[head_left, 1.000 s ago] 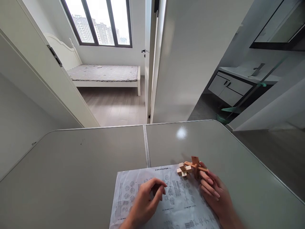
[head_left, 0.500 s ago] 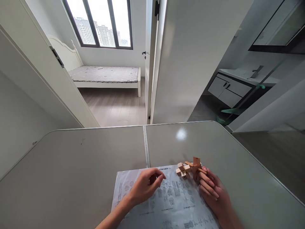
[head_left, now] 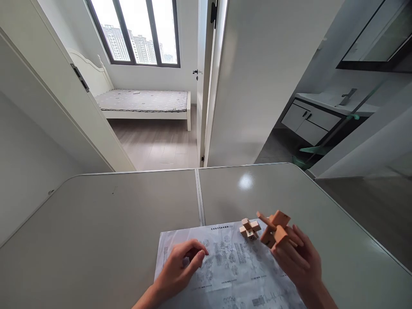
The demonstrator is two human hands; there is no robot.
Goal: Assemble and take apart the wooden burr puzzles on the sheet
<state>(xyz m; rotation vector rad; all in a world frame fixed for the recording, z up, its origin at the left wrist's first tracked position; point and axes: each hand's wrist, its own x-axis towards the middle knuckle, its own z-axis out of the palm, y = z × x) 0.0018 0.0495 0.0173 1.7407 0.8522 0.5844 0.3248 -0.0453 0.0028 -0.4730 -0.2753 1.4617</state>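
Observation:
My right hand point(head_left: 298, 257) grips an orange-brown wooden burr puzzle point(head_left: 276, 229), raised above the right edge of the printed sheet. Its crossed flat pieces and one thin stick point up and to the left. Just left of it, a smaller pale wooden burr puzzle point(head_left: 249, 229) rests near the sheet's top edge, touched by neither hand. Over the left part of the printed sheet point(head_left: 225, 274) is my left hand point(head_left: 182, 264), its fingers loosely curled, with a gap to the thumb and nothing in it.
The grey table point(head_left: 128, 214) has a seam point(head_left: 199, 197) running away from me and a pale raised rim. Behind it stand a doorway with a bed point(head_left: 144, 101), an open door point(head_left: 203, 86) and a washbasin cabinet point(head_left: 312, 120) at the right.
My right hand has lifted and turned the orange-brown puzzle, bringing it right and closer to me, apart from the pale one. My left hand has drawn back down and left.

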